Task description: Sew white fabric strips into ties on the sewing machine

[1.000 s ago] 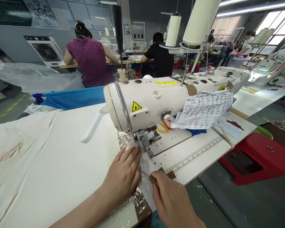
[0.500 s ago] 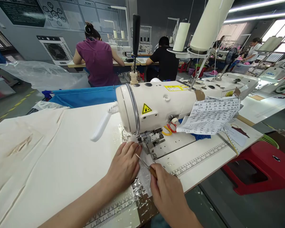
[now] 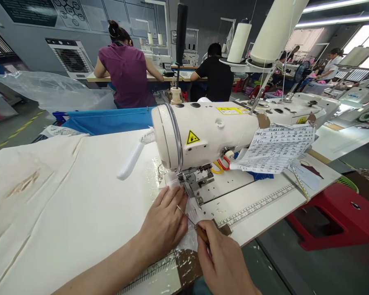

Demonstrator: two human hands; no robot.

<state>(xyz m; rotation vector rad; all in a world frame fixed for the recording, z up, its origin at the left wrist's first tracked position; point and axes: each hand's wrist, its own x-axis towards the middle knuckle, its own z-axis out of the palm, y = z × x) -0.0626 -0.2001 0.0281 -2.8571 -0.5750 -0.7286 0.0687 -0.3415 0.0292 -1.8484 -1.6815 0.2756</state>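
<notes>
My left hand point(image 3: 166, 219) lies flat, fingers stretched toward the needle area of a white sewing machine point(image 3: 206, 133). Under those fingers is a thin white piece of fabric point(image 3: 189, 237), which runs beneath the presser foot point(image 3: 184, 179) and shows again behind it. My right hand point(image 3: 224, 256) is closed around the wooden handle of an awl point(image 3: 202, 234). The awl's thin metal shaft points up and left, its tip by my left index finger. Whether the tip touches the fabric or the finger, I cannot tell.
Left of the machine lies a white plastic handle-like piece point(image 3: 130, 162). Scissors point(image 3: 223, 164) and a handwritten sheet point(image 3: 273, 149) are right of the needle. Thread cones point(image 3: 239, 43) stand above. A red stool point(image 3: 335, 217) is at right; people sew farther back.
The fabric's near end has moved up toward the machine, and more of it shows behind the presser foot. Both hands keep their grip and pose. The view has shifted slightly.
</notes>
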